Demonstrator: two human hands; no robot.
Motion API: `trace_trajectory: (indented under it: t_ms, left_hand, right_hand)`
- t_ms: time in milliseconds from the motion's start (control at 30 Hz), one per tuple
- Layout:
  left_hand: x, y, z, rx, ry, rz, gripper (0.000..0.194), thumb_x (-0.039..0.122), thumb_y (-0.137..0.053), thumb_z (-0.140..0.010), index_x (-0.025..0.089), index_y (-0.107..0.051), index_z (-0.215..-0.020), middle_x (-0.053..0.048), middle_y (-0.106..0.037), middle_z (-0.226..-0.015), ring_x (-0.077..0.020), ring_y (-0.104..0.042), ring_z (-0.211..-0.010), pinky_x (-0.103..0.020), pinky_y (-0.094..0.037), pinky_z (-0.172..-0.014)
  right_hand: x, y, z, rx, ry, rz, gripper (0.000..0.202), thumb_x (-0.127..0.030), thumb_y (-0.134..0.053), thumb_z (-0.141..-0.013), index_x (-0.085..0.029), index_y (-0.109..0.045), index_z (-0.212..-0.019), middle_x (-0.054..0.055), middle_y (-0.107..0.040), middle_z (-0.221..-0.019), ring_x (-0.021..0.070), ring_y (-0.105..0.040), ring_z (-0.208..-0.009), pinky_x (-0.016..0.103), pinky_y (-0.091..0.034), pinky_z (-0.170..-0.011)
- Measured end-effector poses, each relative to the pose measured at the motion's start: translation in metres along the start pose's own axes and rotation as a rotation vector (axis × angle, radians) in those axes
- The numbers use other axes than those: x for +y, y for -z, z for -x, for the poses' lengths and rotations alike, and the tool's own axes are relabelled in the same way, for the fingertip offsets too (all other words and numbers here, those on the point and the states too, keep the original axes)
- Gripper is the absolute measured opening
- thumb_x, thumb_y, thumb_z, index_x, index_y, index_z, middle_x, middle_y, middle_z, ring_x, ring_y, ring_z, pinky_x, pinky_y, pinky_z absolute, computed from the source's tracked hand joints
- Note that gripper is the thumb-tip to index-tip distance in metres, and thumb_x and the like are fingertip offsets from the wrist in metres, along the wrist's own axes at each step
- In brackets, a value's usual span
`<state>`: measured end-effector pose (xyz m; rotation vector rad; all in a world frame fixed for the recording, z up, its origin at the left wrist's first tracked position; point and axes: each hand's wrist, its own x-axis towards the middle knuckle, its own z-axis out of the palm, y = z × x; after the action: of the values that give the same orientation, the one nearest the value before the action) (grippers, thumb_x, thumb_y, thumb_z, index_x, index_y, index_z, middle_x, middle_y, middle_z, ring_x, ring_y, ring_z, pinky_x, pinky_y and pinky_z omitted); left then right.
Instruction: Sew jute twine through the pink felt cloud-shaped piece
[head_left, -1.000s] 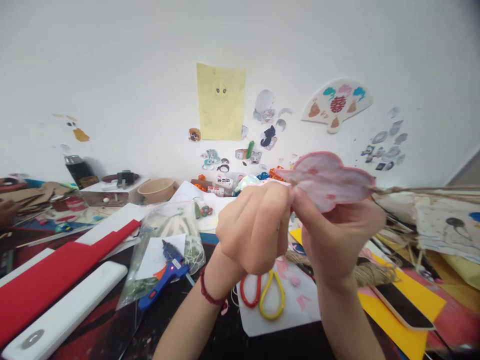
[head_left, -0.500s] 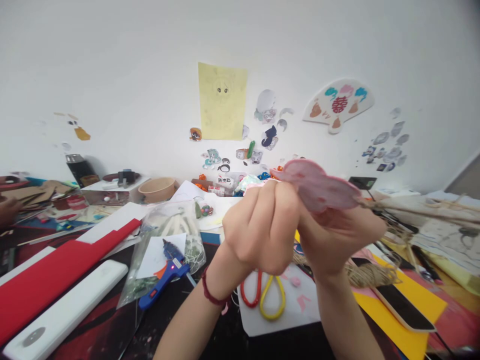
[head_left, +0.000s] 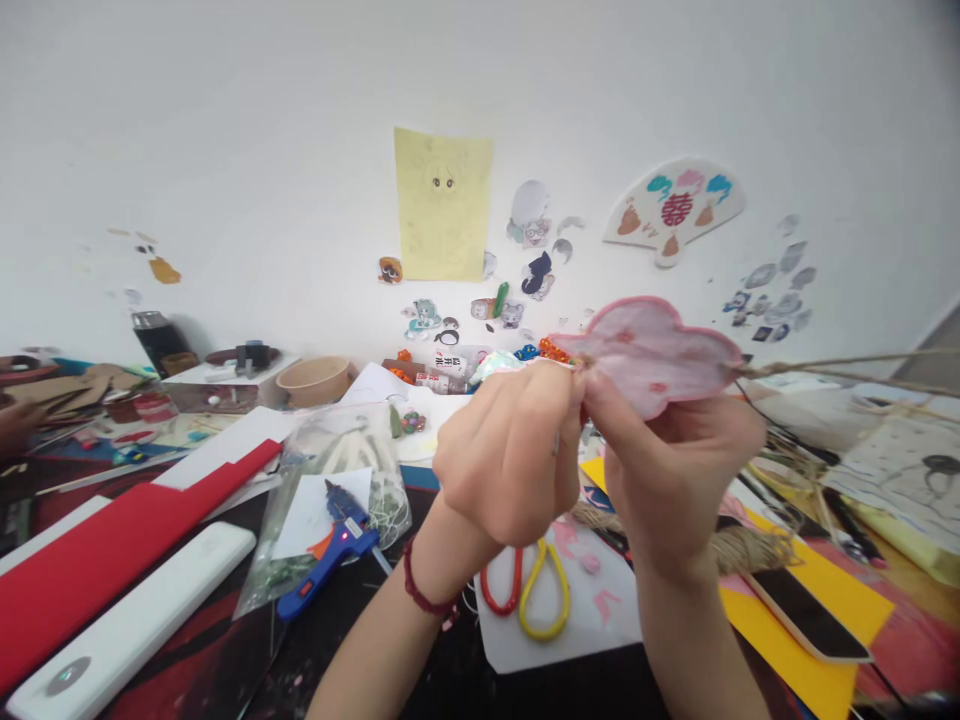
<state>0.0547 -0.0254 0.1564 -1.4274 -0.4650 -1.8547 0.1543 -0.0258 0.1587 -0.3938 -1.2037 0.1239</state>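
Note:
My right hand (head_left: 671,465) pinches a pink-edged, scalloped fabric piece (head_left: 645,355) with small reddish marks, its thumb against the lower left edge. From that piece's right end, twine (head_left: 832,362) runs off to the right. A short bit of twine also shows at its left end, where the fingers of my left hand (head_left: 517,450) are closed; most of their grip is hidden behind the fist. Both hands are raised above the table and almost touch. Below them, scissors with red and yellow handles (head_left: 544,600) lie on a white sheet (head_left: 562,650) with pink scraps.
A blue glue gun (head_left: 334,560) with a lit light lies left of my arms, beside a clear plastic bag (head_left: 322,430). Further left are a white long case (head_left: 142,610) and red board (head_left: 150,525). At right are a phone (head_left: 810,612) and twine bundle (head_left: 754,550). Another person's hand (head_left: 19,425) shows far left.
The pink fabric piece has turned its face more toward me and shifted slightly up and right. My left hand has moved a little left and down, rotating slightly.

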Motion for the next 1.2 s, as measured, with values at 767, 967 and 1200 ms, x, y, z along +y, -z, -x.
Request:
trace_trajectory:
  t_ms: [767,967,1200]
  left_hand:
    - [-0.0066,-0.0016,-0.0018,0.022,-0.072,0.088,0.006,0.005,-0.062,-0.087,0.009,-0.063,-0.090,-0.005,-0.071,-0.069,-0.0130,-0.066,-0.060,-0.025,-0.054,-0.054]
    - [-0.0059,-0.0028,-0.0022,0.039,-0.071,0.118,0.005,0.002,-0.063,-0.085,0.007,-0.064,-0.087,-0.006,-0.070,-0.068,-0.0132,-0.067,-0.062,-0.025,-0.054,-0.055]
    - [-0.0057,-0.0027,-0.0022,0.052,-0.079,0.091,0.005,0.003,-0.063,-0.085,0.008,-0.064,-0.087,-0.003,-0.070,-0.067,-0.0122,-0.066,-0.060,-0.024,-0.054,-0.053]
  right_hand:
    - [0.0022,0.0010,0.0003,-0.011,0.030,0.034,0.017,-0.020,-0.079,-0.076,-0.024,-0.070,-0.063,-0.004,-0.064,-0.058,0.0135,-0.058,-0.055,0.030,-0.050,-0.053]
    - [0.0014,0.0017,-0.0001,-0.024,0.009,0.060,0.014,-0.023,-0.077,-0.078,-0.029,-0.072,-0.067,-0.003,-0.067,-0.061,0.0171,-0.062,-0.056,0.034,-0.052,-0.053]
    - [-0.0003,0.0018,-0.0005,-0.032,0.027,0.065,0.013,-0.021,-0.077,-0.078,-0.027,-0.072,-0.068,-0.004,-0.068,-0.061,0.0157,-0.063,-0.056,0.032,-0.053,-0.055]
